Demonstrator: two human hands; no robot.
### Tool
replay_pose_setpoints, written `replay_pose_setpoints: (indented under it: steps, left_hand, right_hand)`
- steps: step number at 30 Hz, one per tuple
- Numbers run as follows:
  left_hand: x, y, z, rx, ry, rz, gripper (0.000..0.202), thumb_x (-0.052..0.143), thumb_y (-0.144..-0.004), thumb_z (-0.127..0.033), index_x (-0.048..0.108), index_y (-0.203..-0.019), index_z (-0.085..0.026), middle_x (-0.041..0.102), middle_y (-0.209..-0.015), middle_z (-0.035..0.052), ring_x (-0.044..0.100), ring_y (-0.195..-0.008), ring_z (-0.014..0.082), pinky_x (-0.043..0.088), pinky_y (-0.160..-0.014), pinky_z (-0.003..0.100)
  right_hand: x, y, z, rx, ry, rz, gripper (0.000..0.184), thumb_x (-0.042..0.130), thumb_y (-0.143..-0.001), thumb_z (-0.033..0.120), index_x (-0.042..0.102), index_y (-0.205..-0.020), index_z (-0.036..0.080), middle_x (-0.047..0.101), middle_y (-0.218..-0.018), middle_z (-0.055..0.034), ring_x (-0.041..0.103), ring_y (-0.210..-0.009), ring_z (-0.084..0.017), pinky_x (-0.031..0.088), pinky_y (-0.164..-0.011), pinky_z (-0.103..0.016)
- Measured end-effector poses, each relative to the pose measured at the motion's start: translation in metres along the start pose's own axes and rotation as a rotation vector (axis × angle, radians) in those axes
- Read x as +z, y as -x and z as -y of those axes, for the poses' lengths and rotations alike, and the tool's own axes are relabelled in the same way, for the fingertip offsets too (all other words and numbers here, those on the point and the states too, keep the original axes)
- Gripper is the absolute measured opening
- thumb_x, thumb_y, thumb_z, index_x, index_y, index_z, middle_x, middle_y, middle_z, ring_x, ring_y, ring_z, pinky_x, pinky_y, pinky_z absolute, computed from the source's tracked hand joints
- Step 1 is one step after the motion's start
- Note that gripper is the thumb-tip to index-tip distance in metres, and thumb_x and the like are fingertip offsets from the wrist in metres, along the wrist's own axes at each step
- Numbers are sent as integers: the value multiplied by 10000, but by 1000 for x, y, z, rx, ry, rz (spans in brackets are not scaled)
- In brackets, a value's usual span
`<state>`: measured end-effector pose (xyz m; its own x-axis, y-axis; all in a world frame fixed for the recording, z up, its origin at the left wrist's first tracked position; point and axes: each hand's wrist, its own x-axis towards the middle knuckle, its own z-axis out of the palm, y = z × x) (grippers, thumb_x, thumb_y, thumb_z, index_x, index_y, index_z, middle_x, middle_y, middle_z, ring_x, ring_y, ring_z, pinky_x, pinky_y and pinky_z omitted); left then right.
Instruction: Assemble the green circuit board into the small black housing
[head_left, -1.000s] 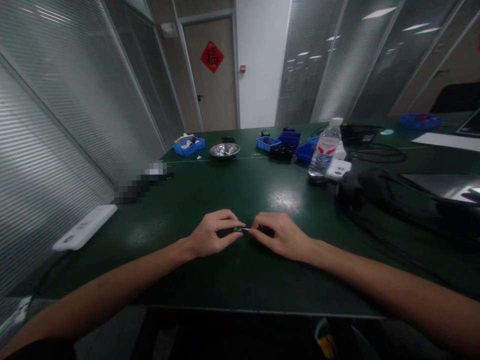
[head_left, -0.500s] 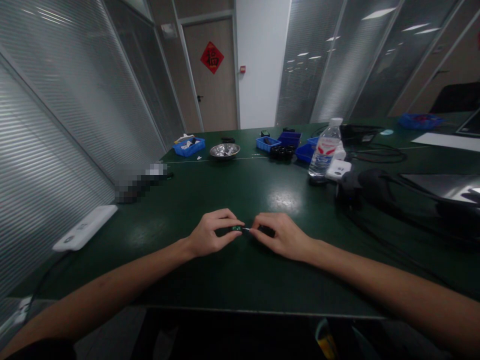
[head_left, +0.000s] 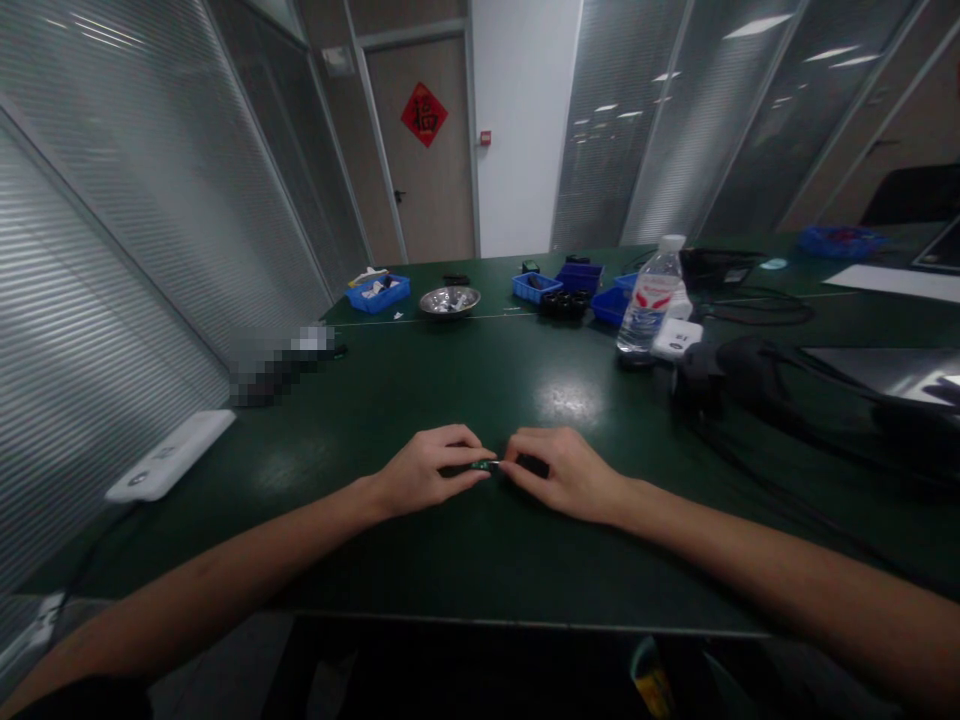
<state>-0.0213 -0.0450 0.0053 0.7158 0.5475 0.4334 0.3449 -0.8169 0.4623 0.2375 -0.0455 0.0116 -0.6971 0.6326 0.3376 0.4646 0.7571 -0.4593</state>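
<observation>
Both my hands rest on the dark green table (head_left: pixel 465 560) near its front edge. My left hand (head_left: pixel 427 468) is closed in a pinch on a small green part (head_left: pixel 480 465), which looks like a tiny circuit board. My right hand (head_left: pixel 559 472) is closed too, its fingertips meeting that part from the right. A thin light-coloured pin or tool tip shows between the two hands, and something dark sits under my right fingers. What the right hand holds is too small to name.
A white power strip (head_left: pixel 169 468) lies at the left edge. Further back stand blue bins (head_left: pixel 379 293), a metal bowl (head_left: pixel 449 300) and a water bottle (head_left: pixel 646 297). Black cables and dark gear (head_left: pixel 750 375) crowd the right side.
Both hands have shifted slightly toward me and closer together; the gap between the fingertips has narrowed. The green part stays pinched.
</observation>
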Motion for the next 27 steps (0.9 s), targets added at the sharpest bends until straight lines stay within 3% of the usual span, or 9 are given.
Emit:
replay_pose_setpoints:
  steps: [6, 27]
  left_hand:
    - [-1, -2, -3, -27, 61, 30, 297, 650, -972, -251, 714, -1257, -197, 738, -1103, 96, 688, -1005, 199, 575, -892, 347]
    - [2, -1, -9, -45, 132, -39, 279, 616, -996, -249, 730, -1230, -147, 739, -1033, 104, 701, -928, 181, 573, -817, 292]
  right_hand:
    - [0, 1, -1, -4, -31, 7, 154, 563, -997, 302, 667, -952, 197, 661, -851, -16, 585, -714, -134, 402, -660, -265]
    - [1, 0, 3, 63, -218, -28, 211, 584, -1000, 344, 682, -899, 187, 626, -760, 19, 553, -650, -108, 375, -607, -246]
